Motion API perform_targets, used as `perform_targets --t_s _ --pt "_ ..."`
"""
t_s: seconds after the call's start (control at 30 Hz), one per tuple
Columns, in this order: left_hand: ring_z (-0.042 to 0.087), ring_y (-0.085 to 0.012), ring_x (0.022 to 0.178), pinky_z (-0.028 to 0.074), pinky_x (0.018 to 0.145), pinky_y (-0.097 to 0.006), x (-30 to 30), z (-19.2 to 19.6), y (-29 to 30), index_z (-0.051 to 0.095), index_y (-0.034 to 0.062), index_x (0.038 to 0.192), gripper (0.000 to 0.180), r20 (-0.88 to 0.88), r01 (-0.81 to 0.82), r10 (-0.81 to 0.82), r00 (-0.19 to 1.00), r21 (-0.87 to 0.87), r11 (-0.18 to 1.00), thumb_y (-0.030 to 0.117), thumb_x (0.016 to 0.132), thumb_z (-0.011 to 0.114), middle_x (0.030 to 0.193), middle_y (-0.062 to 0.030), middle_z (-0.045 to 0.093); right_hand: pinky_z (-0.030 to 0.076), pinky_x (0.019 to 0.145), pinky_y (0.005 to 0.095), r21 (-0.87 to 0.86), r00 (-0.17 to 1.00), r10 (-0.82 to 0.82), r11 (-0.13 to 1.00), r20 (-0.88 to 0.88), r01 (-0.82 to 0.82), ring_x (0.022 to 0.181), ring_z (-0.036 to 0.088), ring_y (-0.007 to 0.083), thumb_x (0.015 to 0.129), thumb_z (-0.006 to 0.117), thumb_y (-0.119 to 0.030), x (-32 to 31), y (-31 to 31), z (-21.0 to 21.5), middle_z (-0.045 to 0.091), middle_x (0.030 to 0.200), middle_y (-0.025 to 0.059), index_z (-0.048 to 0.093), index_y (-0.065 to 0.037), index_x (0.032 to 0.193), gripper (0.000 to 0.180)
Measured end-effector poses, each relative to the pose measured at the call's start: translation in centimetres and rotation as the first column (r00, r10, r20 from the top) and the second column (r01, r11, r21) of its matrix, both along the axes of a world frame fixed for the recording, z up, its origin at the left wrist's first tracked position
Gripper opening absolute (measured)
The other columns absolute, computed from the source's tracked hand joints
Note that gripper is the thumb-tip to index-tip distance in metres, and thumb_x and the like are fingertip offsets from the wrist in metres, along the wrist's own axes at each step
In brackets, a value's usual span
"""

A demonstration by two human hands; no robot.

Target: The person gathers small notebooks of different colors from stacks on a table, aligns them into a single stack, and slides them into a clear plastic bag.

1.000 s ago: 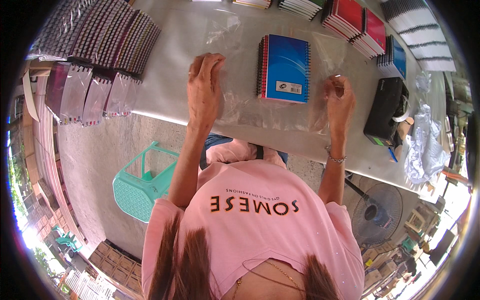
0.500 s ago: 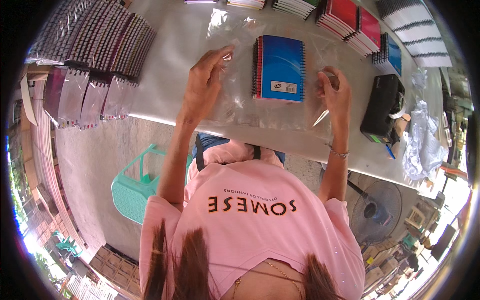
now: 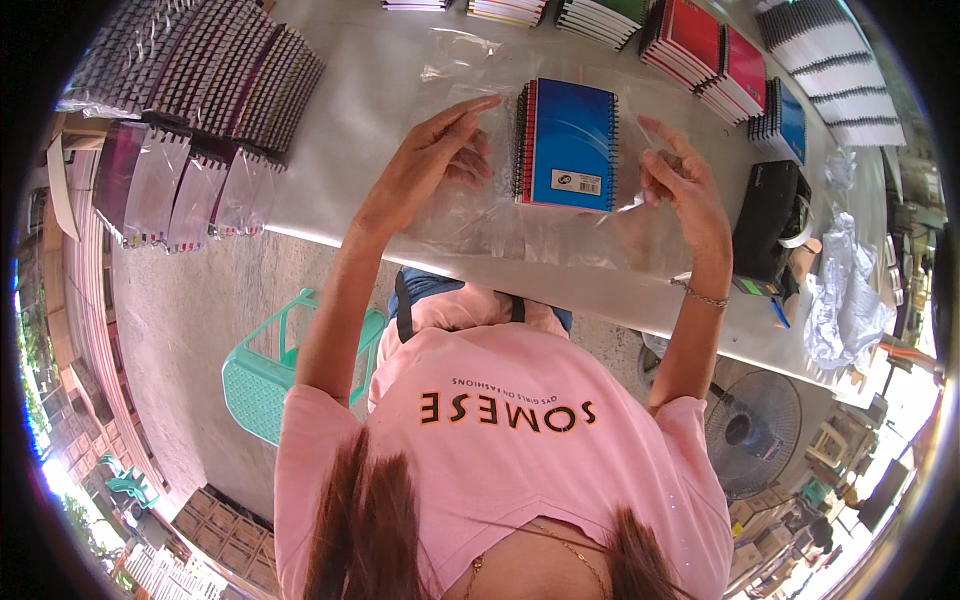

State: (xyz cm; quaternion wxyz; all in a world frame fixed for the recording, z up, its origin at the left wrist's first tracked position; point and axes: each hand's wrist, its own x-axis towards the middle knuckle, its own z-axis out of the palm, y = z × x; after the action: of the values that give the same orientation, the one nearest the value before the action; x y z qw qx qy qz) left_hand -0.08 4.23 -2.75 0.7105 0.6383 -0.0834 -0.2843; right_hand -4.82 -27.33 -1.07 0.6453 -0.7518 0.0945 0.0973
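Observation:
A short stack of spiral notebooks (image 3: 575,140), the top one with a blue cover and a white label, lies on a clear plastic sheet (image 3: 570,245). Left of the stack is my left hand (image 3: 430,165), its fingers stretched out over the plastic and apart from the notebooks. On the other side my right hand (image 3: 685,180) has its index finger extended, while the thumb and other fingers pinch the plastic near the stack's right edge. Glare on the film hides exactly where it is gripped.
Piles of spiral-bound books (image 3: 215,75) fill the table's left end. Red notebooks (image 3: 690,45), blue notebooks (image 3: 780,120) and white-paged stacks (image 3: 835,75) stand at the back right. Nearer are a black case (image 3: 765,215) and crumpled plastic (image 3: 850,290). A green stool (image 3: 265,385) and fan (image 3: 750,430) flank me.
My left hand has moved right toward the notebooks, its fingers straightening. My right hand has shifted slightly, its index finger now extended. The notebooks appear slightly right and lower, as does the whole tabletop.

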Motion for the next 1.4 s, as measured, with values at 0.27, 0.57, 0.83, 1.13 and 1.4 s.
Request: perform_targets --t_s 0.27,0.57,0.83,1.13,1.4 --pt "0.054 -0.0079 0.067 0.049 0.064 -0.023 0.7 1.4 -1.5 0.041 0.0106 0.142 0.048 0.154 -0.022 0.0 0.988 0.138 0.99 0.034 0.101 0.044 0.08 -0.0007 0.05 0.042 0.053 0.0201 -0.066 0.994 0.107 0.992 -0.027 -0.109 0.057 0.052 0.0052 0.093 0.061 -0.023 0.6 0.0 1.4 0.059 0.071 0.0007 0.055 -0.004 0.123 0.036" --pt "0.049 -0.0092 0.056 0.043 0.05 -0.026 1.1 2.5 -2.9 0.056 -0.0004 0.103 0.029 0.467 -0.226 -0.048 0.883 0.512 0.828 0.027 0.1 0.045 0.069 -0.0051 0.053 0.041 0.053 0.0204 -0.086 0.999 0.046 0.995 0.003 -0.045 0.059 0.052 0.0052 0.095 0.059 -0.024 1.0 0.7 1.0 0.058 0.067 -0.001 0.061 -0.005 0.09 0.02" --pt "0.062 -0.03 0.073 0.05 0.06 -0.038 1.3 1.7 -6.0 0.057 -0.0026 0.099 0.027 0.7 -0.266 -0.122 0.703 0.418 0.869 0.022 0.098 0.044 0.086 -0.0186 0.065 0.038 0.049 0.0238 -0.184 1.0 0.015 0.983 0.007 -0.014 0.053 0.049 0.0068 0.096 0.055 -0.018 1.7 4.2 2.0 0.054 0.063 0.0014 0.058 -0.001 0.089 0.02" --pt "0.061 -0.0421 0.069 0.048 0.067 -0.05 1.1 2.4 -9.1 0.055 -0.0007 0.084 0.031 0.562 -0.217 -0.25 0.788 0.634 0.743 0.023 0.097 0.04 0.072 -0.0232 0.062 0.047 0.058 0.0439 -0.572 0.979 0.09 0.819 0.182 0.031 0.063 0.061 0.0396 0.092 0.055 -0.01 2.2 7.0 2.4 0.061 0.074 0.0272 0.056 0.004 0.094 0.014" --pt "0.061 -0.0394 0.083 0.047 0.077 -0.048 1.9 4.4 -8.9 0.06 0.0019 0.09 0.027 0.466 -0.078 -0.464 0.753 0.764 0.641 0.023 0.093 0.043 0.083 -0.0209 0.063 0.047 0.06 0.0518 -0.754 0.973 0.121 0.652 0.198 0.072 0.071 0.06 0.0464 0.094 0.05 -0.011 1.8 8.6 1.7 0.061 0.073 0.028 0.051 0.002 0.096 0.013"
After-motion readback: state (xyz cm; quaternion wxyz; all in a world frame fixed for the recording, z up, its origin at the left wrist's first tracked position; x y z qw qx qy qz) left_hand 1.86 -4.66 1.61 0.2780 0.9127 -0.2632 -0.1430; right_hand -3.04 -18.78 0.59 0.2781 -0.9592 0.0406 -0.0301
